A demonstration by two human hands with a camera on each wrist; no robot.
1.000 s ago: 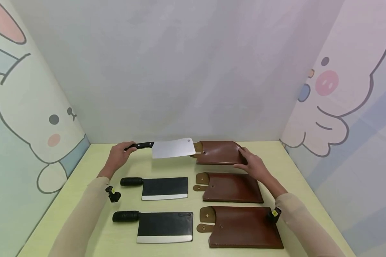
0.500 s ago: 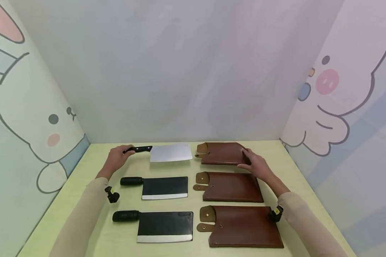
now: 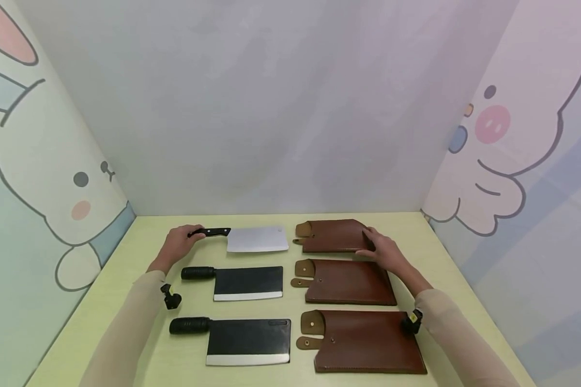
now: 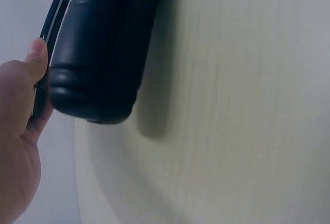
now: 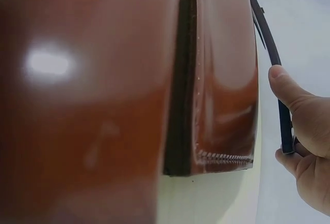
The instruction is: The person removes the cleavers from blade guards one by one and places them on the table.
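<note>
In the head view my left hand (image 3: 178, 244) grips the black riveted handle of a silver cleaver (image 3: 257, 239) at the back left. The left wrist view shows the thumb lying along that handle (image 4: 55, 15). My right hand (image 3: 387, 253) pinches the right end of a brown leather knife sheath (image 3: 333, 235), its tan flap facing the cleaver. Blade and sheath are apart, with a small gap between. Seen from the right wrist, the pinched sheath (image 5: 274, 49) is edge-on between thumb and fingers. Whether cleaver or sheath touches the table is hard to tell.
Two dark-bladed cleavers, a middle one (image 3: 248, 283) and a front one (image 3: 248, 342), lie on the pale table (image 3: 111, 269). Beside them lie a middle sheath (image 3: 353, 282) and a larger front sheath (image 3: 368, 342). A grey wall (image 3: 276, 134) stands behind.
The silver cleaver's tip overlapped the sheath's flap a second ago; now they are apart. Both have come lower and nearer the table, the sheath first shifting slightly right. Both hands keep their hold.
</note>
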